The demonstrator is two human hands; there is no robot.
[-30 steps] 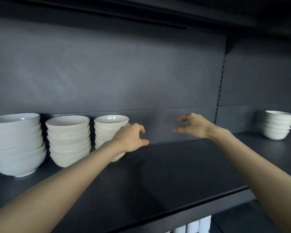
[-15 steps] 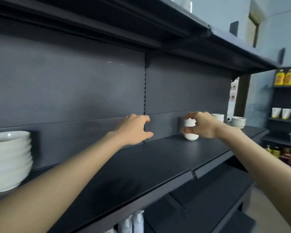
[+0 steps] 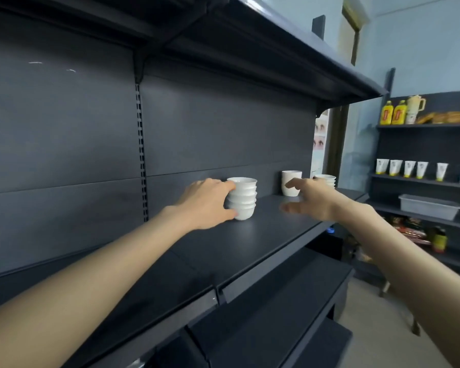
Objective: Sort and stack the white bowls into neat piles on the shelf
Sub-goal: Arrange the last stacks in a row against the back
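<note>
A small stack of white bowls (image 3: 243, 197) stands on the dark shelf (image 3: 263, 235) near its back panel. My left hand (image 3: 207, 203) curls round the left side of that stack, thumb low at its base, fingers at the top rim. To the right of the stack, my right hand (image 3: 311, 200) hovers over the shelf with fingers spread, holding nothing. Behind it stands a white cup (image 3: 291, 181), and further right another short stack of white bowls (image 3: 327, 179), partly hidden by the hand.
An upper shelf (image 3: 290, 57) overhangs closely above. A lower shelf (image 3: 276, 301) juts out beneath. To the right, another rack (image 3: 422, 181) carries yellow bottles, white tubes and a grey tray (image 3: 429, 208).
The view swung right, so the large bowl piles on the left left the frame. My left hand moved onto the small bowl stack; my right hand let go of it and shifted right.
</note>
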